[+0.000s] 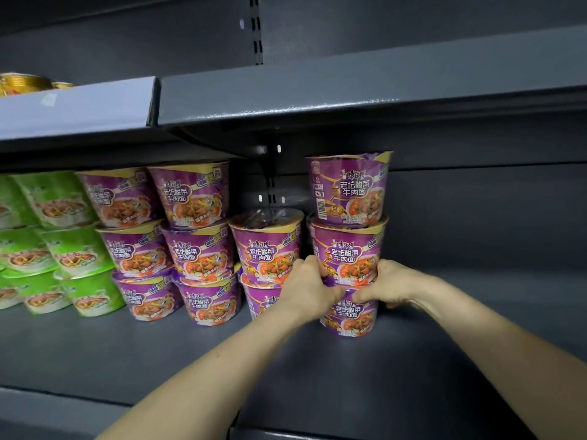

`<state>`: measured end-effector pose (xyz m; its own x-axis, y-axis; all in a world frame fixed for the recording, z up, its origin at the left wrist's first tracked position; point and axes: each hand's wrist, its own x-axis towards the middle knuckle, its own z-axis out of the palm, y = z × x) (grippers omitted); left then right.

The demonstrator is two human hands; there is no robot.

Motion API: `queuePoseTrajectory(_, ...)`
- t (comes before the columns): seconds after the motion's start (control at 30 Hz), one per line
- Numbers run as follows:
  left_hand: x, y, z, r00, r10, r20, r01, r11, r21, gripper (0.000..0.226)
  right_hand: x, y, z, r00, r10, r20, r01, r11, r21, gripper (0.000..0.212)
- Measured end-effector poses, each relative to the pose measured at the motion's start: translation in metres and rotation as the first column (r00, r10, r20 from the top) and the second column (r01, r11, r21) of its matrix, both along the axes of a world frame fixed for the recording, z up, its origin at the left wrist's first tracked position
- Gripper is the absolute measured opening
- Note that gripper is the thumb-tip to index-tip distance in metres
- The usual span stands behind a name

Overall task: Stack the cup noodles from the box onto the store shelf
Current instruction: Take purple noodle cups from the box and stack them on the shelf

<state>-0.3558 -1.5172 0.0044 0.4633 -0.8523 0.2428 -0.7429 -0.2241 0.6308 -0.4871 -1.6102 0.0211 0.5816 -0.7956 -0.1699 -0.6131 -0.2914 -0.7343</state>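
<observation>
Cup noodles (347,249), left grip (309,289), right grip (390,284), shelf (482,319)

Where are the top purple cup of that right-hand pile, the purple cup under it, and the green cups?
top purple cup (347,187): head view, on its front label.
middle purple cup (347,249): head view, on its front label.
green cups (74,252): head view, on the side of a middle-row cup.

A shop: metal shelving (349,93) stocked with stacked purple noodle cups (193,195).
</observation>
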Motion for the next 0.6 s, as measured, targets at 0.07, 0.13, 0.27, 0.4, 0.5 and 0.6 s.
queuePoseTrajectory(0.07,0.000,-0.002,0.001,1.000,0.006,0.017,-0.006,1.000,0.008,0.040,0.002,-0.001,-0.003,0.999,0.010,0.045,-0.011,1.000,0.007,0.057)
queuePoseTrajectory(0.13,0.000,-0.003,0.002,1.000,0.006,0.029,-0.007,1.000,0.008,0.040,0.002,0.000,-0.005,0.998,0.020,0.067,-0.020,1.000,-0.001,0.054)
queuePoseTrajectory(0.27,0.002,-0.001,0.001,0.999,-0.032,0.028,0.032,1.000,-0.001,0.038,0.001,0.000,-0.006,0.996,0.030,0.078,-0.030,1.000,-0.001,0.055)
queuePoseTrajectory(0.4,0.011,0.003,0.000,0.995,-0.077,-0.061,0.076,0.997,-0.020,0.034,0.000,0.002,-0.002,0.996,0.041,0.074,-0.042,0.999,0.007,0.041)
queuePoseTrajectory(0.5,0.024,0.011,0.001,0.976,-0.075,-0.206,0.076,0.997,-0.004,0.030,-0.004,0.004,0.000,0.995,0.067,0.075,-0.069,0.997,0.028,0.036)
queuePoseTrajectory(0.6,0.043,0.028,0.006,0.956,-0.028,-0.293,0.053,0.996,0.078,0.030,-0.006,0.005,0.000,0.996,0.042,0.078,-0.044,0.999,0.026,0.037)
